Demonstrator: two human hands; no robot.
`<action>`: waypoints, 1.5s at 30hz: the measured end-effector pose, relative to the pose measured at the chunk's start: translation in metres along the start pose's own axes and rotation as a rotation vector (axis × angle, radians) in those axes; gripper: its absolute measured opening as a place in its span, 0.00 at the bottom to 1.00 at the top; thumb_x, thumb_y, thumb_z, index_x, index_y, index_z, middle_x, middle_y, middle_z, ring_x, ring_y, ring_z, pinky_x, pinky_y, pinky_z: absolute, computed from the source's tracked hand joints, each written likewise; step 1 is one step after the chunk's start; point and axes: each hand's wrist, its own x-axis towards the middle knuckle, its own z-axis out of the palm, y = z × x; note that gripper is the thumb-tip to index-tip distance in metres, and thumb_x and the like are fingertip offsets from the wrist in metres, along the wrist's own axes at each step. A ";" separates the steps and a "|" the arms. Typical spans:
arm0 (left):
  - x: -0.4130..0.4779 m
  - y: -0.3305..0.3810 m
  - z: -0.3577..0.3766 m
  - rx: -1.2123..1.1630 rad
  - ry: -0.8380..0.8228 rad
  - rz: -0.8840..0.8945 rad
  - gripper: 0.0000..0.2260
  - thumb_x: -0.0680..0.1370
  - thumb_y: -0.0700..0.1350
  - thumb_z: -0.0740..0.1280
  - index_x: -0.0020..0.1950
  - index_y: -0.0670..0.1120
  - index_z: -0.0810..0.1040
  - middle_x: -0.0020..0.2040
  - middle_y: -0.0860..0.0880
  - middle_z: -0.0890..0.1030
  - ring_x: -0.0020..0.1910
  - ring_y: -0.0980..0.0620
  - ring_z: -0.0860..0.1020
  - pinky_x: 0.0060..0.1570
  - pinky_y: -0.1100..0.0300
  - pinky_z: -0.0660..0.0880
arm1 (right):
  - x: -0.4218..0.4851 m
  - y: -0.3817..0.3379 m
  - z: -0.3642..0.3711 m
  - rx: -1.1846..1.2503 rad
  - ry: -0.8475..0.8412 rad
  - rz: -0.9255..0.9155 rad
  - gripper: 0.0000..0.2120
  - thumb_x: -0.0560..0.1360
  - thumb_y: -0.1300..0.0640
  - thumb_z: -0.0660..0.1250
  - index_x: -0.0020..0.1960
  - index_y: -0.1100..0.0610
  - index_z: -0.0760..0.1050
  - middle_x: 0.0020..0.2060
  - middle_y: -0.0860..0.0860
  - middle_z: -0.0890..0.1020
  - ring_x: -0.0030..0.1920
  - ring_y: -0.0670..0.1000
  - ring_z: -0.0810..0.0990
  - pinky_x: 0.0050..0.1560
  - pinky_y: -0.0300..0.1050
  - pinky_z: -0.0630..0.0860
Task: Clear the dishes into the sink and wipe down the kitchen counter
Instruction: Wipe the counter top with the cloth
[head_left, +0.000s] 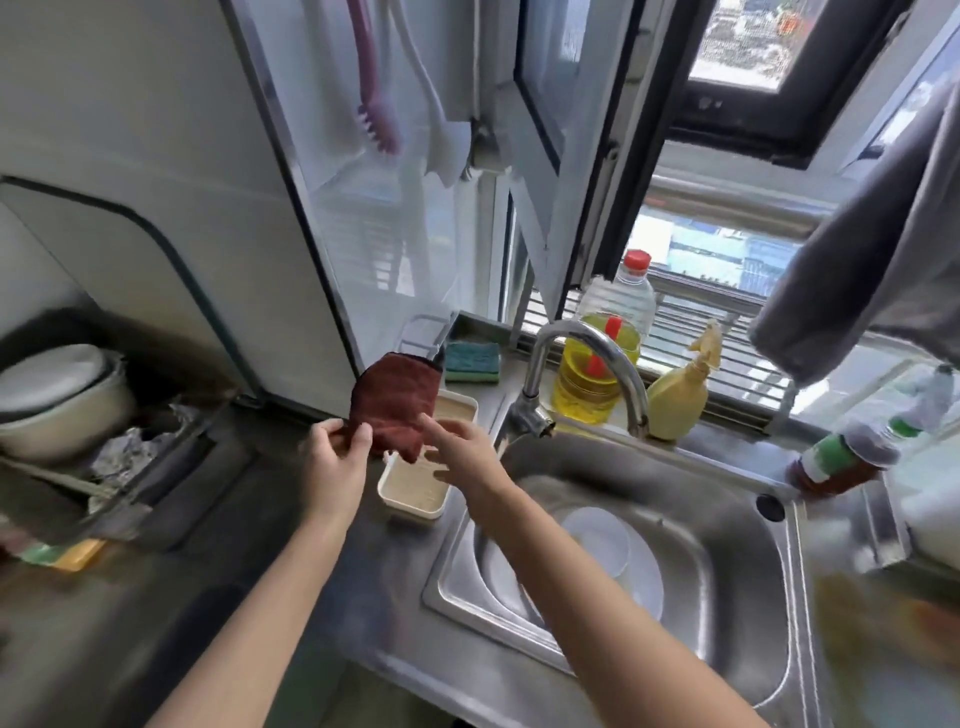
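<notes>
Maroon and nubby, a dishcloth (395, 405) rises from the pinch of a person's left hand (337, 462), thumb and curled fingers closed on its lower left corner. The right hand (462, 457) reaches in beside it with fingers straight and holding nothing, the index tip at the cloth's lower right edge; whether it actually touches the fabric cannot be told. The cloth stands up and away from both hands, its long axis running from the wrists toward the wall, and it is held over a beige rectangular container (410, 506) that sits on the steel counter (249, 571) just beside the left rim of the sink (737, 545). A white bowl (597, 535) rests on a white plate (647, 582) in the basin, suggesting the clearing is largely done, though the container is not yet in it. The stretch to be wiped lies below and to the left of the cloth, on the side of the gripping hand, so the left hand looks the nearer one to lower it flat. Behind the sink a curved faucet (571, 338) arches over the basin, with a green-and-yellow sponge (471, 361), a yellow oil bottle (587, 384) and a spray bottle (680, 400) along the window ledge.
</notes>
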 end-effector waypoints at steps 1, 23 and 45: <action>0.004 -0.002 0.001 0.020 -0.026 0.000 0.16 0.76 0.48 0.65 0.59 0.41 0.71 0.57 0.39 0.74 0.56 0.43 0.74 0.58 0.50 0.71 | 0.005 -0.004 0.008 0.110 -0.026 0.071 0.19 0.75 0.47 0.66 0.58 0.60 0.76 0.45 0.51 0.81 0.46 0.49 0.78 0.43 0.40 0.72; -0.021 0.092 -0.030 -0.633 -0.671 -0.331 0.15 0.77 0.44 0.63 0.62 0.40 0.75 0.58 0.41 0.79 0.59 0.43 0.76 0.62 0.49 0.70 | -0.055 -0.047 -0.034 0.360 0.041 -0.351 0.03 0.68 0.59 0.62 0.39 0.53 0.68 0.30 0.48 0.70 0.32 0.47 0.68 0.30 0.41 0.63; -0.211 0.106 0.171 -0.495 -1.031 -0.618 0.09 0.78 0.39 0.61 0.53 0.34 0.76 0.43 0.41 0.80 0.37 0.51 0.80 0.33 0.64 0.78 | -0.233 0.113 -0.197 0.183 0.482 -0.281 0.28 0.65 0.60 0.76 0.61 0.48 0.70 0.51 0.44 0.82 0.52 0.44 0.81 0.53 0.39 0.76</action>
